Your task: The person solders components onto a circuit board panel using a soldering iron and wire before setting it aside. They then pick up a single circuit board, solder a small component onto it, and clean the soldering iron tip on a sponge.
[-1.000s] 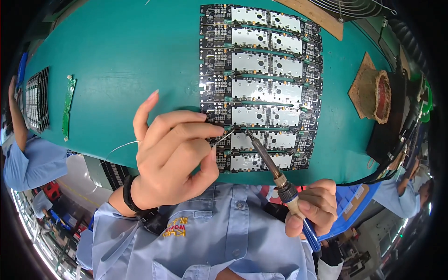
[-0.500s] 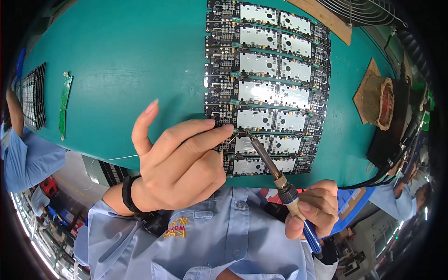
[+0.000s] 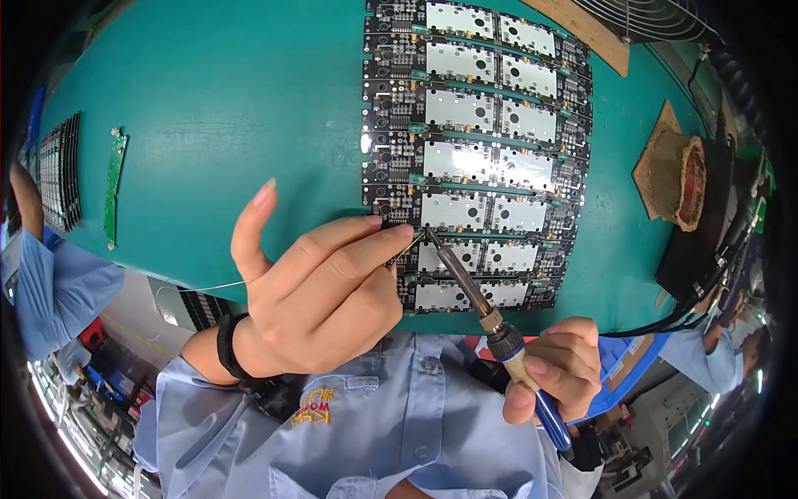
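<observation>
My right hand [image 3: 559,371] is closed around the blue-and-cream handle of a soldering iron [image 3: 465,281]. Its tip touches or hovers at the left end of a board in a panel of black circuit boards [image 3: 455,158] with silvery metal plates. My left hand [image 3: 328,291] pinches a thin solder wire [image 3: 226,286], which trails out past the thumb to the left; its free end points at the iron's tip. Two fingertips of that hand rest on the panel's left edge. Whether the wire meets the tip is too small to tell.
On the green mat [image 3: 224,125] lie a narrow green board strip [image 3: 115,190] and a stack of boards [image 3: 62,173] at far left. A brown tip-cleaning holder [image 3: 677,179] stands right, near black cables. A wire fan guard [image 3: 652,17] is at top right. Other people sit at both sides.
The soldering iron's tip has shifted slightly left, closer to my left fingertips and the solder wire. My left hand has barely moved.
</observation>
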Action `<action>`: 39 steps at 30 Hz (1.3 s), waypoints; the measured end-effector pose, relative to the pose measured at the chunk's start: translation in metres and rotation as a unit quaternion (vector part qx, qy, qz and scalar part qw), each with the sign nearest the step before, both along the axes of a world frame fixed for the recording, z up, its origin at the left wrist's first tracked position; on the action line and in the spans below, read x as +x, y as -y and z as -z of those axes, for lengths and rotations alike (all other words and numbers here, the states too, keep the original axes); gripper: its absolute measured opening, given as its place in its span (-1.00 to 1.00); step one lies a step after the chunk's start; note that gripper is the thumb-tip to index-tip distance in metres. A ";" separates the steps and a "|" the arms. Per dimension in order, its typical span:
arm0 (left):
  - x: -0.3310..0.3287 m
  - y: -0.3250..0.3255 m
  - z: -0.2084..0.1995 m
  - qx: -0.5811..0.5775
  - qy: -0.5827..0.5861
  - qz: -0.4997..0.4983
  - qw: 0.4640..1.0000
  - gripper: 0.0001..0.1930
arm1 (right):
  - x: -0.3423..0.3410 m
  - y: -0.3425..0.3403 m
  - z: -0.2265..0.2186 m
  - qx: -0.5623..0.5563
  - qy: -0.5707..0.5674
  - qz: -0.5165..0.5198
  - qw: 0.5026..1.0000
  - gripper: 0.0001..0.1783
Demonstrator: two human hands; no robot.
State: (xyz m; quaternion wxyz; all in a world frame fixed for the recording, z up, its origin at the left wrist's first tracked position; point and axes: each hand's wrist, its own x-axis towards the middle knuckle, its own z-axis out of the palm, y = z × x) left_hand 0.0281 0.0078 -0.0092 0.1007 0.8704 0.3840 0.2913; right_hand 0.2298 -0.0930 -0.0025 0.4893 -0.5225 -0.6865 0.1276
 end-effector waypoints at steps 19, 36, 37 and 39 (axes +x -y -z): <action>-0.001 -0.002 0.000 -0.001 0.000 0.005 1.000 -0.84 | 0.007 -0.001 -0.008 -0.067 0.026 -0.058 0.996 -0.72; -0.003 -0.004 -0.004 -0.015 -0.008 0.025 1.000 -0.83 | 0.012 -0.011 0.000 -0.038 -0.012 -0.062 0.997 -0.75; -0.004 -0.004 -0.005 -0.016 -0.014 0.031 0.999 -0.83 | 0.013 -0.010 -0.001 -0.048 -0.010 -0.068 0.996 -0.74; -0.005 -0.005 -0.006 -0.015 -0.020 0.036 0.999 -0.83 | 0.017 0.001 0.006 -0.015 -0.038 -0.012 0.999 -0.77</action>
